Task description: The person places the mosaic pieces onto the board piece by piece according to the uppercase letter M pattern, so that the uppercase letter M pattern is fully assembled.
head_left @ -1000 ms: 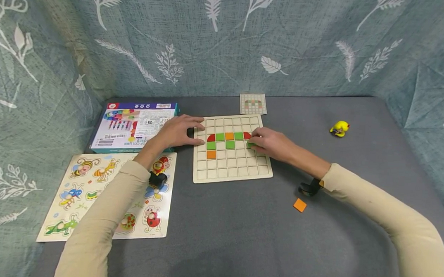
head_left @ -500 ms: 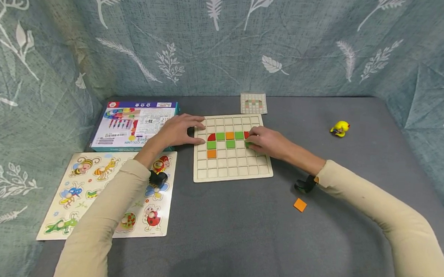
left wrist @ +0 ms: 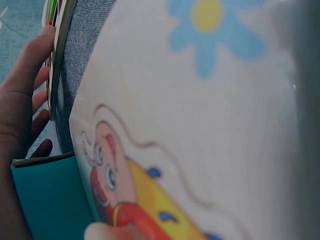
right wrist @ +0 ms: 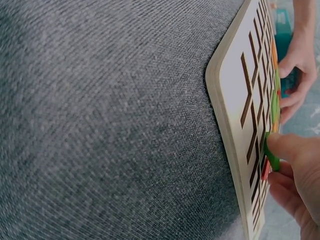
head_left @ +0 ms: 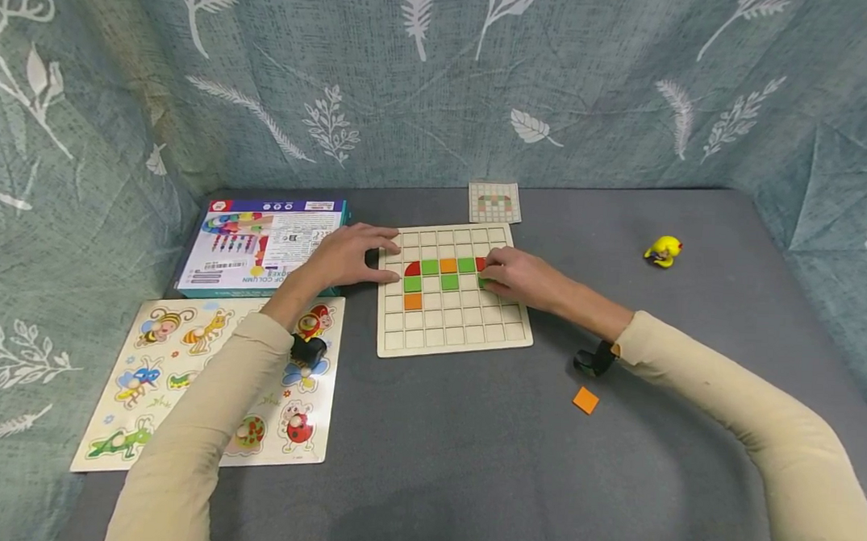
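A pale wooden grid board (head_left: 451, 318) lies on the grey cloth, with red, green and orange tiles set in some cells. On its left side are a red rounded piece (head_left: 412, 270) and an orange square (head_left: 413, 302). My right hand (head_left: 526, 276) pinches a green tile (right wrist: 272, 154) between thumb and fingers at the board's right part, just below another red piece (head_left: 481, 264), which it partly covers. My left hand (head_left: 347, 255) rests at the board's left edge, thumb and fingers spread and relaxed, touching its rim.
A loose orange tile (head_left: 585, 401) lies below the right wrist. Behind the board is a small pattern card (head_left: 494, 203). A box (head_left: 260, 247) and an insect peg puzzle (head_left: 211, 382) lie at left, partly under the left arm. A yellow duck toy (head_left: 663, 251) stands at right.
My right hand has shifted slightly left with the green tile, covering more of the right red piece, then stays almost still. The left hand keeps its place at the board's edge.
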Demonstrator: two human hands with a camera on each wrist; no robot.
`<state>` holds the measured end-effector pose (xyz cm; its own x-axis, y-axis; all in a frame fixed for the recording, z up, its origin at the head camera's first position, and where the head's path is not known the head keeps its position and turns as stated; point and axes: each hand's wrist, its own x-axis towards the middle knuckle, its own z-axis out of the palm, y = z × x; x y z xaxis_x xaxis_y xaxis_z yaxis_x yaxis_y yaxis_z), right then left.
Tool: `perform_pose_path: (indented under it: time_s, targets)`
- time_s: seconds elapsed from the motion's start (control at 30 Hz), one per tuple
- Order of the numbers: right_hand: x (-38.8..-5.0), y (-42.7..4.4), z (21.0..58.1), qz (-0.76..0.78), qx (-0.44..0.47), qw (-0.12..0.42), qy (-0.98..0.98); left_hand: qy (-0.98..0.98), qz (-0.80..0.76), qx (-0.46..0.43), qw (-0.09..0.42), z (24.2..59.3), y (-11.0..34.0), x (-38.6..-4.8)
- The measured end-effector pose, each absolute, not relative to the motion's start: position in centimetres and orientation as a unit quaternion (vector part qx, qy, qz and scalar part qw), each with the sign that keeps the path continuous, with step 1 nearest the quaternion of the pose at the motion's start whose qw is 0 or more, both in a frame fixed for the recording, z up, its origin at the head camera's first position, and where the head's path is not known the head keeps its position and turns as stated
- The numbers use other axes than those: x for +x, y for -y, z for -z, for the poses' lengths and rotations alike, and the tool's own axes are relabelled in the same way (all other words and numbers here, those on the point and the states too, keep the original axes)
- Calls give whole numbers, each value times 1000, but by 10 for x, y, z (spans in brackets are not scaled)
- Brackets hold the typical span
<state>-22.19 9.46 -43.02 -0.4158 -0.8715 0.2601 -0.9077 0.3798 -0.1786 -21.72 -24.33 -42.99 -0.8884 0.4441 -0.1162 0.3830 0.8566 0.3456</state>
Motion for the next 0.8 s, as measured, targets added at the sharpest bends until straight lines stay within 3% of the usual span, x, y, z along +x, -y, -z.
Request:
perform_pose_path:
  time_s: [0.4,0.8]
  targets:
    - [-224,-94,427,-144,547,53,823,-959,-157,214,100,428,242,-218]
    - [-226,-95,426,-125,574,79,805,-960,-156,210,104,425,241,-216]
